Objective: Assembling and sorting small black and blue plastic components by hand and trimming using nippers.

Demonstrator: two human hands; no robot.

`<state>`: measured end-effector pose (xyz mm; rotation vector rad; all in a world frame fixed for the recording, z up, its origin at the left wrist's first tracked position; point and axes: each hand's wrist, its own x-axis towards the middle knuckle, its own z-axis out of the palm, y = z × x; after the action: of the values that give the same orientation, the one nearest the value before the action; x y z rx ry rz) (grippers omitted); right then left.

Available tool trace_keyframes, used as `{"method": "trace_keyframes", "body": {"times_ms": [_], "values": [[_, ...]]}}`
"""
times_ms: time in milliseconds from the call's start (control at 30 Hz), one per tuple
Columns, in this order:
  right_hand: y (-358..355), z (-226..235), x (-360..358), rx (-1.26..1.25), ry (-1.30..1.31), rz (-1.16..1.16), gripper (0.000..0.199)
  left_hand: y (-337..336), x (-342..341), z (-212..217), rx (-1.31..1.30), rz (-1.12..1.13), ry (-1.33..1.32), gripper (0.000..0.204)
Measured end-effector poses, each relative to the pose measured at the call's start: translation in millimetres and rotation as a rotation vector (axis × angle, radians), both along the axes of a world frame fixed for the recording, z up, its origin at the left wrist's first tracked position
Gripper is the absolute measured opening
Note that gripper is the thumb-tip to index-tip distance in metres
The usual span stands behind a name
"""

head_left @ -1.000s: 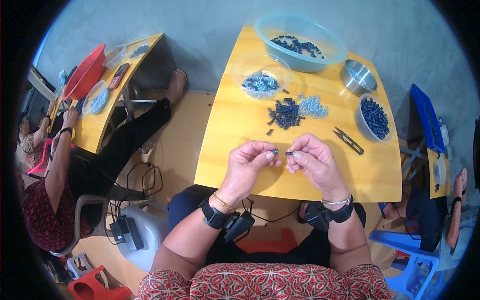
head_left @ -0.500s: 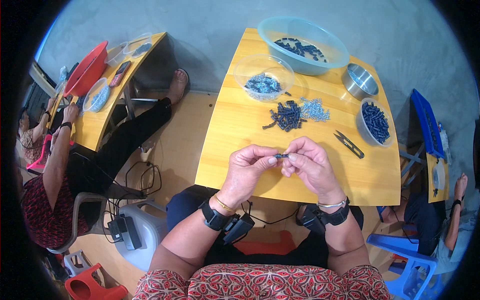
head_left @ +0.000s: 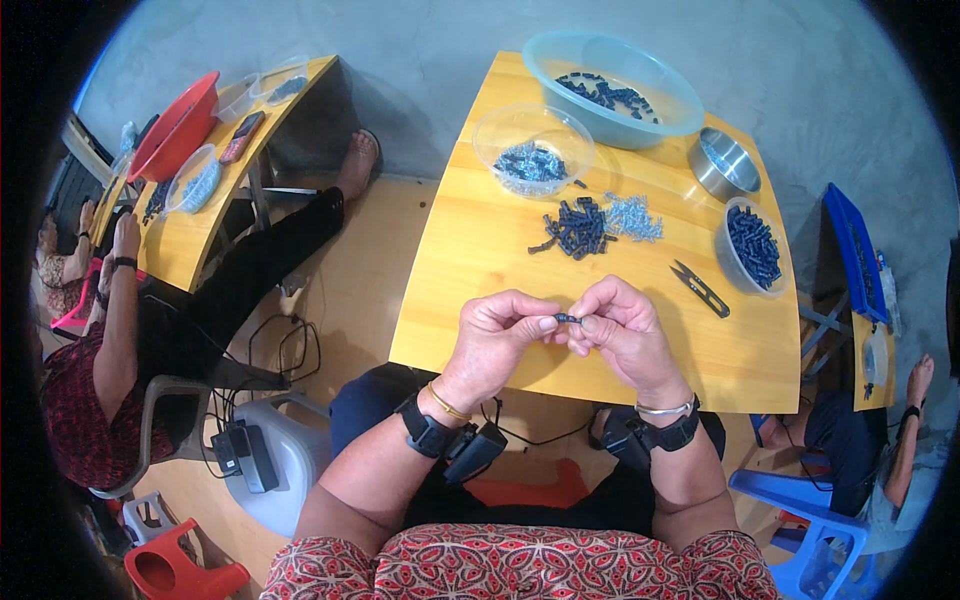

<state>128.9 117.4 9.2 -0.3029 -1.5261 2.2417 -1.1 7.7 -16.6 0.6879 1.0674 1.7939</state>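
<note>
A grey wall (head_left: 430,90) stands behind the yellow table (head_left: 455,300). On the tan floor (head_left: 395,225), a red stool (head_left: 198,577) sits lower left, a blue stool (head_left: 795,490) lower right.

Snips (head_left: 698,286) right of parts pile (head_left: 576,229)

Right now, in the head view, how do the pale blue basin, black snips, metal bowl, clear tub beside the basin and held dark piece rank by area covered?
Largest to smallest:
Pale blue basin
Clear tub
Metal bowl
Black snips
Held dark piece (partly hidden)
</note>
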Motion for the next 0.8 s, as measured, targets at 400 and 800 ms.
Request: {"method": "trace_keyframes", "body": {"times_ms": [400,800], "values": [[-4.1,-0.4,-2.5,0.175,-0.055,-0.033,0.004,-1.5,-0.9,5.7,0.011,-0.102,0.019,0.008],[-1.4,6.8,3.4,0.467,-0.201,-0.185,0.009,0.7,3.9,0.4,0.039,0.031,0.085,0.012]]}}
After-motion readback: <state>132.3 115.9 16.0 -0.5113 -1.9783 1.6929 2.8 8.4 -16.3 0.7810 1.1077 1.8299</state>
